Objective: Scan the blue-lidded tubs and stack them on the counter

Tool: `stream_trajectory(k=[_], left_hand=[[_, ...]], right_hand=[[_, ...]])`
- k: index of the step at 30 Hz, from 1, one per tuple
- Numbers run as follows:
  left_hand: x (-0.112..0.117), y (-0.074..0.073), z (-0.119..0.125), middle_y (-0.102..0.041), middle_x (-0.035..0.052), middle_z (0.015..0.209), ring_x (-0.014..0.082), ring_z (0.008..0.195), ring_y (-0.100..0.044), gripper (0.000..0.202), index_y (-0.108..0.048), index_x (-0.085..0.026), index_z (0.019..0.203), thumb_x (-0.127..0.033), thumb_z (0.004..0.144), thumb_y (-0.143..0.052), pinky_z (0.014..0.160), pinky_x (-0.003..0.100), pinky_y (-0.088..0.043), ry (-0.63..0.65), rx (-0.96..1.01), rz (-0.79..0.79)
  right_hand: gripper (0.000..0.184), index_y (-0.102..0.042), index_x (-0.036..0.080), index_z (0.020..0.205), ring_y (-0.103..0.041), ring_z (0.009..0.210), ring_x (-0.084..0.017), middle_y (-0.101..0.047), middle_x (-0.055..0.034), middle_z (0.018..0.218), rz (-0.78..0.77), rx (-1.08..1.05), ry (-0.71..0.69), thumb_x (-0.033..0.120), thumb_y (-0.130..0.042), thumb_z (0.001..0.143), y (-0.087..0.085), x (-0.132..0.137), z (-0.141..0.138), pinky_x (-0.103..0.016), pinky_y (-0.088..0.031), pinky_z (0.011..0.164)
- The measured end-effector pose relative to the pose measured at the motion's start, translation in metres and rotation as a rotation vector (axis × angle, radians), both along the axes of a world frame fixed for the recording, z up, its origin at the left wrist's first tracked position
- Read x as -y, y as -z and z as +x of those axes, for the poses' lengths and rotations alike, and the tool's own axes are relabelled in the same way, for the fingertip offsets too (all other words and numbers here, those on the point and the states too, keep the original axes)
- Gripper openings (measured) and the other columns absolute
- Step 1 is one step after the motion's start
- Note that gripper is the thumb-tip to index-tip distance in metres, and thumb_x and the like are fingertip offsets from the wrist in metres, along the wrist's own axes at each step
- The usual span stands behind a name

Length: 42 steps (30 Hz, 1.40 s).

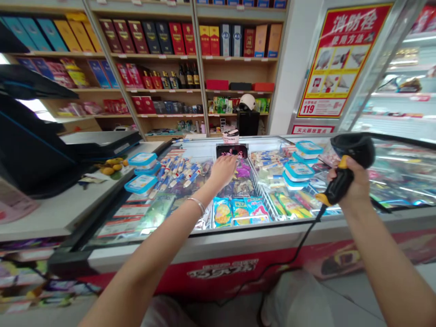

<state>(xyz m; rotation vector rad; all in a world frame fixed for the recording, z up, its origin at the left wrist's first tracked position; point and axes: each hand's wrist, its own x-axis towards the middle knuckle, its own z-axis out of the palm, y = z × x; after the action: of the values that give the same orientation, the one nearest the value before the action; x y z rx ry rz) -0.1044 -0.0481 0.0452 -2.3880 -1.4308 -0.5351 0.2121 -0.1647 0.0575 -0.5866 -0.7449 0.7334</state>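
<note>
Now gripping a black, yellow-trimmed, corded scanner (341, 180) in the right hand (358, 182) over the freezer (272, 240); reaching with the left hand (224, 170) to a dark, lit-screened phone (231, 151), unclear whether gripping.

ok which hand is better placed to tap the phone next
Left, I'd say: the left hand is right at the phone, while the right hand is taken up gripping the scanner.

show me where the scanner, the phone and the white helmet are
Scanner (340, 182), head view: on its black handle
Phone (231, 151), head view: on its screen
White helmet (246, 102), head view: on its shell
</note>
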Motion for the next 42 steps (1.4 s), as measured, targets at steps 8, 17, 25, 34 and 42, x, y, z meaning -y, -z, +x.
stream_trajectory(k=[8, 17, 25, 34, 42], left_hand=[[-0.014, 0.029, 0.113, -0.064, 0.0142, 0.121, 0.0238, 0.113, -0.060, 0.038, -0.052, -0.014, 0.129, -0.032, 0.096, -0.045, 0.094, 0.033, -0.047, 0.238, 0.024, -0.185], [-0.021, 0.043, 0.132, -0.066, 0.0127, 0.112, 0.0231, 0.109, -0.060, 0.023, -0.064, -0.011, 0.108, -0.024, 0.093, -0.053, 0.098, 0.033, -0.045, 0.335, -0.063, -0.129], [-0.022, 0.010, 0.096, -0.069, 0.0145, 0.106, 0.0230, 0.099, -0.066, 0.025, -0.059, -0.011, 0.115, -0.018, 0.095, -0.045, 0.086, 0.031, -0.050, 0.150, 0.041, -0.179], [-0.006, -0.014, -0.060, -0.071, 0.0086, 0.105, 0.0216, 0.097, -0.065, 0.025, -0.061, -0.017, 0.110, -0.026, 0.095, -0.043, 0.088, 0.032, -0.048, 0.075, 0.330, -0.006], [-0.009, 0.010, -0.095, -0.067, 0.0095, 0.098, 0.0212, 0.094, -0.062, 0.025, -0.056, -0.018, 0.103, -0.029, 0.098, -0.034, 0.084, 0.032, -0.046, -0.040, 0.504, 0.211]], right_hand=[[0.008, -0.058, 0.018, 0.074, -0.050, 0.043, -0.004, -0.057, 0.0035, 0.063, -0.311, -0.358, 0.062, 0.020, -0.060, 0.081, 0.052, -0.022, 0.056, -0.011, -0.046, 0.039], [0.014, -0.053, 0.020, 0.072, -0.052, 0.041, -0.007, -0.057, 0.0044, 0.061, -0.433, -0.272, 0.133, 0.023, -0.065, 0.076, 0.058, -0.031, 0.057, -0.014, -0.044, 0.035], [0.012, -0.055, 0.016, 0.073, -0.051, 0.042, -0.004, -0.055, 0.0038, 0.062, -0.397, -0.394, 0.113, 0.016, -0.054, 0.085, 0.031, -0.016, 0.057, -0.011, -0.046, 0.040], [0.009, -0.062, 0.016, 0.080, -0.052, 0.042, -0.005, -0.064, 0.0003, 0.071, -0.118, -0.101, -0.055, 0.025, -0.065, 0.079, -0.042, -0.015, -0.037, -0.013, -0.046, 0.035], [0.032, -0.058, 0.018, 0.078, -0.055, 0.036, -0.013, -0.063, 0.0014, 0.055, -0.277, 0.240, -0.372, 0.024, -0.083, 0.058, -0.009, -0.088, -0.181, -0.022, -0.045, 0.031]])
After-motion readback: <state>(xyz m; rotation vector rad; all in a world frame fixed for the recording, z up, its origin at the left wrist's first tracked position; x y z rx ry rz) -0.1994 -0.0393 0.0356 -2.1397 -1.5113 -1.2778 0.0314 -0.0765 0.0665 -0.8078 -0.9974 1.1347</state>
